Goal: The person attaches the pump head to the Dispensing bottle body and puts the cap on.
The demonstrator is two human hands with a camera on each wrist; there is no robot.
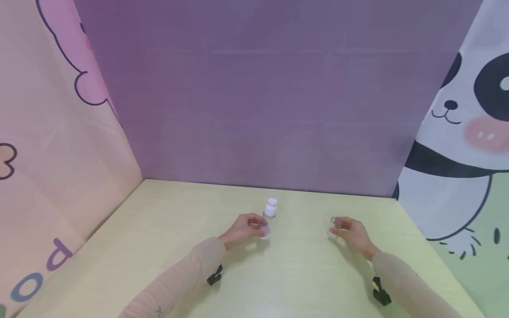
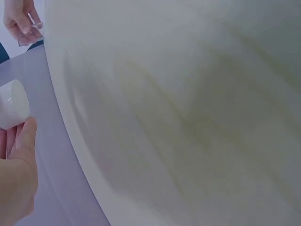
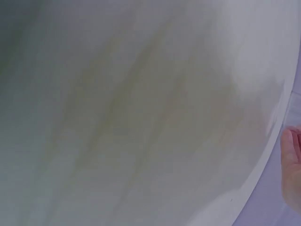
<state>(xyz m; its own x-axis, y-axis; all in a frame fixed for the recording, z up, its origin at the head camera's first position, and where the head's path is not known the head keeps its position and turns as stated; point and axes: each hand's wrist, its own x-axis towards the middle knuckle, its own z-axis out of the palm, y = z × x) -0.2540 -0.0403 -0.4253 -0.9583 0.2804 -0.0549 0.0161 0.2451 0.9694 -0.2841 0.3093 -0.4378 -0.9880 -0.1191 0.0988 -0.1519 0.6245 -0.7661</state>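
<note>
My left hand point(image 1: 247, 227) grips a small clear cup point(image 1: 265, 231) low over the table, thumb and fingers at its side. A white bottle point(image 1: 271, 207) with a narrower top shows just above the cup's rim. I cannot tell whether it sits in the cup or behind it. In the left wrist view, a white cylinder point(image 2: 15, 104) appears at the left hand's point(image 2: 19, 174) fingertips. Farther right, my right hand point(image 1: 351, 234) holds another clear cup point(image 1: 332, 230) between thumb and fingers. Only part of the right hand point(image 3: 291, 165) shows in the right wrist view.
The pale yellow table point(image 1: 294, 278) runs back to a purple wall panel point(image 1: 258, 110). Printed side panels flank it, with a panda point(image 1: 449, 190) on the right. Dark straps point(image 1: 381, 292) hang below the sleeves. A large blurred pale surface fills most of both wrist views.
</note>
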